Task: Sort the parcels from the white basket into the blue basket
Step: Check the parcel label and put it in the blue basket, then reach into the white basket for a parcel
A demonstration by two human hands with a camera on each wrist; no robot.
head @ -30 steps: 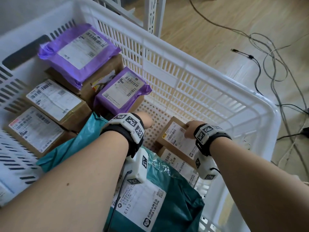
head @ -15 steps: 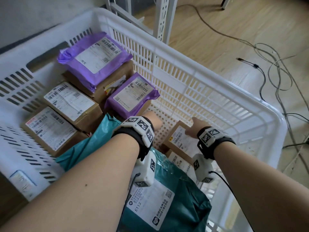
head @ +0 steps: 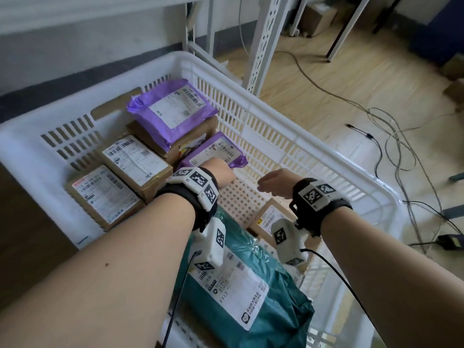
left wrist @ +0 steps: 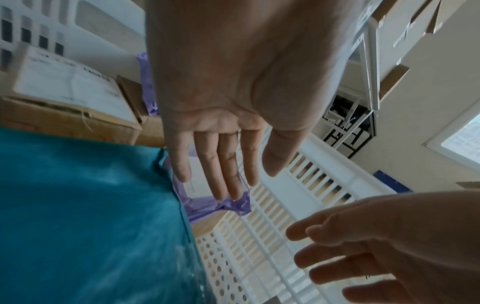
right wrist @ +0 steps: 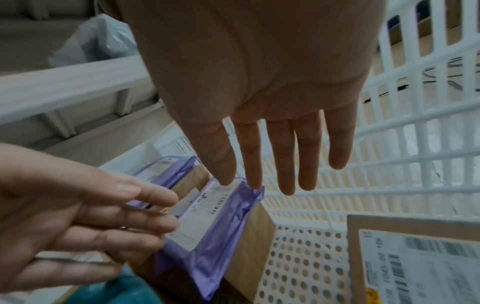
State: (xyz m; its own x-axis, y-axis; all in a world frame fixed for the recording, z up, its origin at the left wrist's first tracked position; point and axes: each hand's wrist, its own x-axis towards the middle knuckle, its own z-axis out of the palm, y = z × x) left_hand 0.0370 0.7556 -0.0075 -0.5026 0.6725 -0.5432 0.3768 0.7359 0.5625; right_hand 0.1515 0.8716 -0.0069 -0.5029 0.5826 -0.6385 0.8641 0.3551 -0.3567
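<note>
Change: both hands have lifted since a second ago — the right hand (head: 272,183) has come off the small brown box (head: 270,217) it was touching, and the left hand (head: 221,172) has risen toward the small purple parcel (head: 216,153).
Left hand: fingers straight and slightly spread, holding nothing; in the left wrist view its fingertips (left wrist: 223,191) hang just above the small purple parcel's crumpled corner, and contact cannot be told.
Right hand: fingers straight and spread, empty, palm down over the bare perforated floor of the white basket (head: 288,144).
Small purple parcel: lies label-up on a brown box near the basket's long slatted wall, between the two hands' fingertips in the right wrist view (right wrist: 207,226).
Other parcels: a larger purple parcel (head: 173,109) sits on a box at the far end — two labelled brown boxes (head: 135,159) lie beside it, and a teal mailer (head: 251,297) lies under the forearms.
Surroundings: cables (head: 401,146) trail over the wooden floor beyond the basket.
</note>
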